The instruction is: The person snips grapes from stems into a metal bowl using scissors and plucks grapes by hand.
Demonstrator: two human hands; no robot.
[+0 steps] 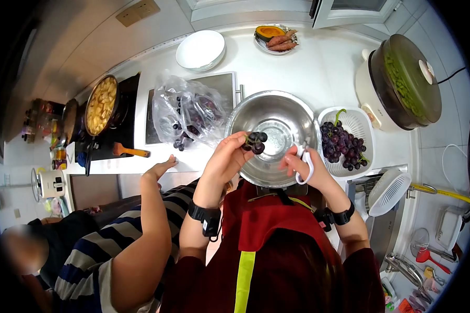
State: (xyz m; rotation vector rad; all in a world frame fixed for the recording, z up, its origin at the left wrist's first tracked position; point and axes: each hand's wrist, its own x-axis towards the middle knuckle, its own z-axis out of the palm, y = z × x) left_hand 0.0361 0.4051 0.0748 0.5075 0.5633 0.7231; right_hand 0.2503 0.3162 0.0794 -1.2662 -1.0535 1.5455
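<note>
My left hand (227, 159) pinches a small cluster of dark grapes (257, 142) above the left front rim of a steel bowl (244, 116). In my right hand (313, 171) is a pair of scissors (309, 166) with white handles, over the bowl's right side; the blades are hard to make out. Right of the bowl, a white basket (368, 136) holds a larger bunch of purple grapes (342, 145). More dark grapes (185, 136) lie in and at the mouth of a clear plastic bag (171, 99) to the left.
A person in a striped shirt (104, 235) stands at my left, one hand (164, 166) at the counter edge. Beyond is a pan of yellowish chunks (102, 106) on the stove. A white bowl (201, 49), a plate of squash (269, 33) and a lidded steamer (410, 78) stand behind.
</note>
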